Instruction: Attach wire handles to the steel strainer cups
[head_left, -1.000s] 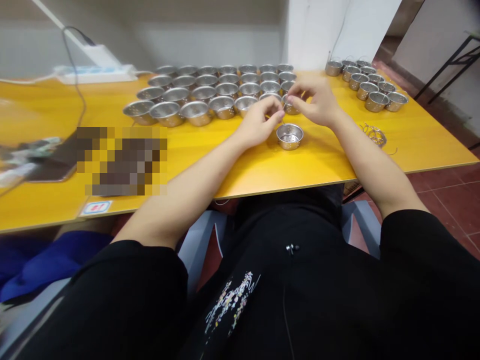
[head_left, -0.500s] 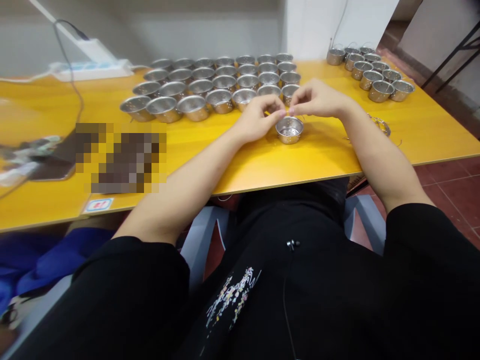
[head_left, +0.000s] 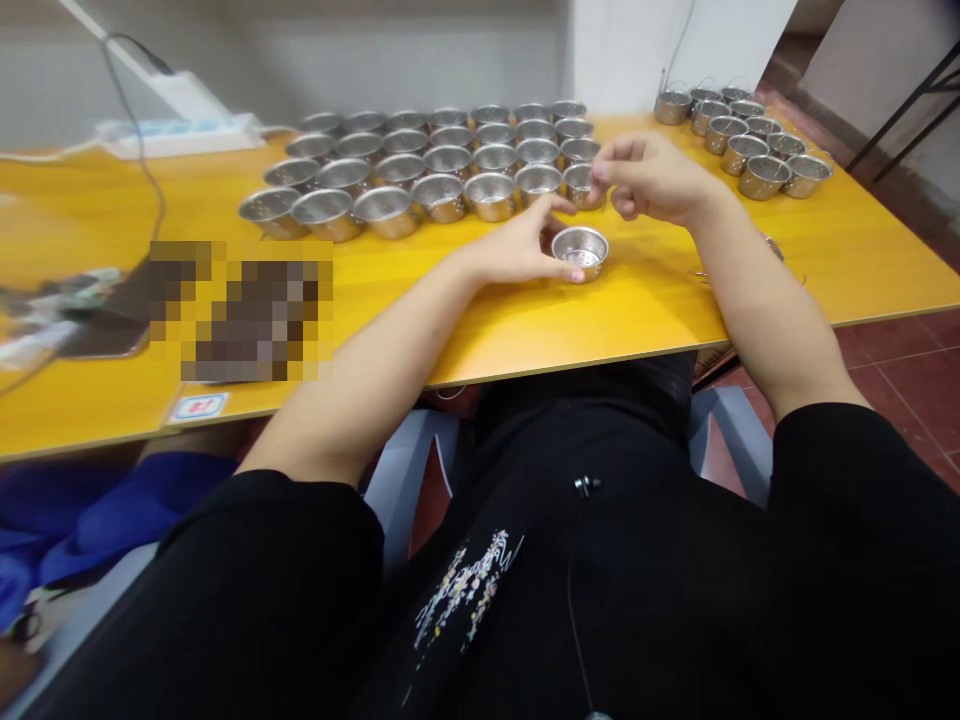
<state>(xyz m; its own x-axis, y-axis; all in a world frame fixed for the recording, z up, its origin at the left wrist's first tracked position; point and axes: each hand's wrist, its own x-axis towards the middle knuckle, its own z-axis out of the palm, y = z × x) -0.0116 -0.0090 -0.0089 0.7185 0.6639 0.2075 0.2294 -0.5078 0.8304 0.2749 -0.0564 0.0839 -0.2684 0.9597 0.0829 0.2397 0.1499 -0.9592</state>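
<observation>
A small perforated metal cup (head_left: 580,253) sits on the yellow table in front of me. My left hand (head_left: 536,243) grips it from the left, thumb at the near side and fingers curled round the far side. Above and to the right of the cup is my right hand (head_left: 645,180), thumb and index finger pinched together. Whatever lies in that pinch, if anything, is too small to make out. Some thin bent wires (head_left: 772,247) lie on the table, partly hidden behind my right forearm.
Rows of similar perforated cups (head_left: 386,210) fill the back of the table. Several cups with wire handles (head_left: 765,176) stand at the right. A power strip (head_left: 180,135), a blurred-out dark object (head_left: 244,325) and a small label (head_left: 199,407) are on the left.
My left hand has gone from a pinch above the cup to a grip around its side. My right hand has moved up and slightly right, away from the left hand.
</observation>
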